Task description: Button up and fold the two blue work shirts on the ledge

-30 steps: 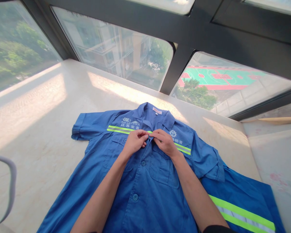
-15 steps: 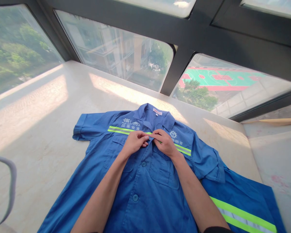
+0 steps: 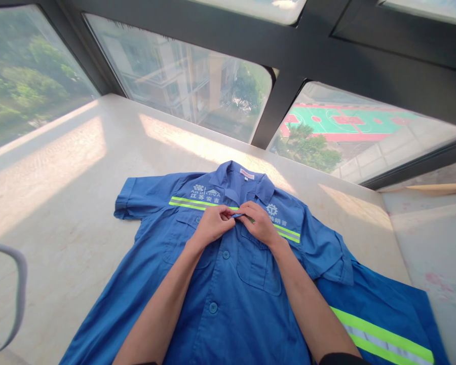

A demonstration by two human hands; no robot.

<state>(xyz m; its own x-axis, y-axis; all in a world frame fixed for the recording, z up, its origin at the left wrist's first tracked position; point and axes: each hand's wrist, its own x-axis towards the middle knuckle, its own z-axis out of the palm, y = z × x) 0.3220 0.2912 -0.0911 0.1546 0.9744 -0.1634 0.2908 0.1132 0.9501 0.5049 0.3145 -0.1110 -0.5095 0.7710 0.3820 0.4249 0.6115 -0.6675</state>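
Observation:
A blue short-sleeved work shirt (image 3: 190, 284) lies spread out, collar away from me, with a yellow-green reflective stripe across its chest. At the upper front opening, my left hand (image 3: 215, 223) pinches the shirt's edge between thumb and fingers. Close beside it, my right hand (image 3: 257, 223) grips the same bit of cloth, fingers closed. Whatever button sits between the fingertips is hidden. Lower on the front, one button (image 3: 226, 255) and another button (image 3: 213, 307) show on the placket.
Under the shirt is a pale marble-like sill (image 3: 61, 203). A second blue garment (image 3: 372, 299) with reflective bands lies at the lower right. Dark window frames (image 3: 273, 101) border the far side. A grey curved rim (image 3: 21, 289) enters at the left edge.
My left fingers have curled in tighter at the shirt's edge, and the pinched cloth now lies flatter between both hands. The shirt has stayed in place.

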